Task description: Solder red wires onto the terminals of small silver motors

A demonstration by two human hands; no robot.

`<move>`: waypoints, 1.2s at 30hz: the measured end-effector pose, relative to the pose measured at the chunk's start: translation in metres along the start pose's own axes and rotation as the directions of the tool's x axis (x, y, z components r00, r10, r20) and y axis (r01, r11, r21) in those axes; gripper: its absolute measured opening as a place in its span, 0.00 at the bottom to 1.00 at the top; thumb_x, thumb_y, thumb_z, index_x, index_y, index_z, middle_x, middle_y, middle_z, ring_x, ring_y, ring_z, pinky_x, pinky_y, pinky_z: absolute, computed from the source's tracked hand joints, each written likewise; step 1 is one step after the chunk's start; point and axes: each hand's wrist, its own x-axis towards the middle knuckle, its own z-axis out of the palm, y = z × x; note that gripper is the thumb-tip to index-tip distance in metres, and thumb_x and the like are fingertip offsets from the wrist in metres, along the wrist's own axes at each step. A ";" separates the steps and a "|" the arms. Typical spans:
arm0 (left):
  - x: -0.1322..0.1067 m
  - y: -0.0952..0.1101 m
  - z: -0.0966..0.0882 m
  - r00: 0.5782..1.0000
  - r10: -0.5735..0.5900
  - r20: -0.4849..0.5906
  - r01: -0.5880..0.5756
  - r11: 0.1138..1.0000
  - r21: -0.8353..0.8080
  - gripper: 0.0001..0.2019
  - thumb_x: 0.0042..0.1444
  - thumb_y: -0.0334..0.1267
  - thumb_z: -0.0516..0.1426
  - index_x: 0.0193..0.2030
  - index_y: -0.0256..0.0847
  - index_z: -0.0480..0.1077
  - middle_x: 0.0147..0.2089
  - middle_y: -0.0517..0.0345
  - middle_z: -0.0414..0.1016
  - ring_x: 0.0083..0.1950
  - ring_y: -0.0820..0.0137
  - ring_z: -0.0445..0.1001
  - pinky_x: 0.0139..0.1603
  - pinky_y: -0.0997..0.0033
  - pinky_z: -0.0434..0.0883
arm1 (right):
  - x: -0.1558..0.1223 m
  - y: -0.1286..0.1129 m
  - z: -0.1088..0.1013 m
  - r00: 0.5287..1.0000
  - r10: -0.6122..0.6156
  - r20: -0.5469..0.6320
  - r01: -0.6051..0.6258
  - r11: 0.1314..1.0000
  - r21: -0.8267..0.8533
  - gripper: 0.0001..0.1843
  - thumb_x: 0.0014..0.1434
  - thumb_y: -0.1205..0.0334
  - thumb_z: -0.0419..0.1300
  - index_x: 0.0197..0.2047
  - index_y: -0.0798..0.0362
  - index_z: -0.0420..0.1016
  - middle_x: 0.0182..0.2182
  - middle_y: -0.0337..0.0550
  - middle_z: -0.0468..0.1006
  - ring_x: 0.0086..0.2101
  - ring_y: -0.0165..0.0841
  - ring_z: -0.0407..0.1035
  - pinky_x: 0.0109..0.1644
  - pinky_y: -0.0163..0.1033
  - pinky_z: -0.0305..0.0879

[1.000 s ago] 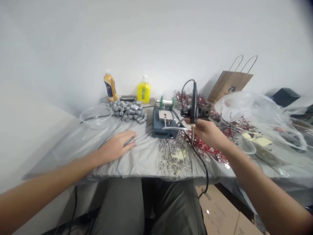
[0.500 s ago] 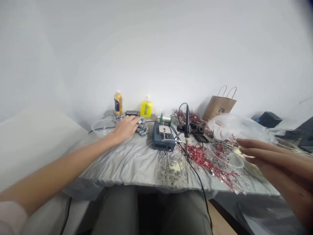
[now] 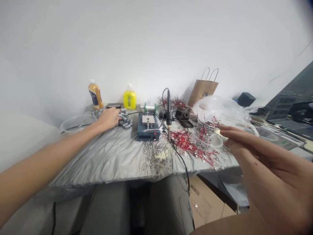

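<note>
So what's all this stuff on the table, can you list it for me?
orange bottle: one, orange, back left
yellow bottle: one, yellow, back middle
cylinders: pile, grey, back left
box: one, blue, table middle
soldering iron: one, black, beside box
wired parts: heap, red, right of iron
paper bag: one, brown, against wall
table cover: one, grey, over table
left hand: one, bare, on cylinders
right hand: one, bare, open, raised at right

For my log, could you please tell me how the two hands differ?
The left hand reaches far across the table and lies on the grey cylinders; the right hand hangs near the camera. The left is curled; the right is flat and holds nothing. Both are bare.
</note>
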 end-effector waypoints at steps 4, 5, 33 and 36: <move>-0.006 0.005 -0.012 0.997 -0.017 -0.074 0.012 0.998 -0.062 0.11 0.75 0.37 0.58 0.55 0.33 0.77 0.52 0.44 0.83 0.53 0.58 0.82 0.58 0.52 0.79 | 0.003 -0.012 0.011 0.998 0.057 -0.024 -0.055 0.997 0.050 0.10 0.68 0.52 0.68 0.50 0.35 0.90 0.50 0.36 0.89 0.56 0.44 0.82 0.59 0.46 0.83; -0.009 0.008 -0.017 0.995 -0.013 -0.098 0.005 0.997 -0.083 0.12 0.75 0.36 0.57 0.56 0.33 0.77 0.53 0.41 0.83 0.54 0.56 0.82 0.59 0.51 0.78 | 0.003 -0.012 0.013 0.998 0.062 0.000 -0.062 0.996 0.064 0.10 0.67 0.52 0.68 0.49 0.35 0.90 0.50 0.36 0.89 0.56 0.44 0.82 0.60 0.47 0.82; -0.063 0.127 -0.025 0.884 0.431 -0.182 -0.393 0.471 -0.790 0.30 0.79 0.59 0.46 0.43 0.38 0.78 0.40 0.51 0.84 0.44 0.63 0.82 0.51 0.63 0.78 | -0.100 -0.047 0.063 0.442 -0.238 0.865 -0.079 0.950 0.301 0.24 0.62 0.75 0.54 0.49 0.49 0.88 0.47 0.38 0.89 0.47 0.33 0.83 0.57 0.36 0.76; -0.066 0.123 -0.018 0.879 0.438 -0.190 -0.395 0.445 -0.803 0.30 0.80 0.59 0.43 0.43 0.36 0.75 0.34 0.52 0.79 0.36 0.66 0.78 0.42 0.66 0.76 | -0.124 -0.047 0.118 0.010 -0.324 0.946 0.100 0.942 0.321 0.20 0.66 0.69 0.57 0.51 0.48 0.88 0.50 0.40 0.89 0.50 0.41 0.84 0.57 0.41 0.77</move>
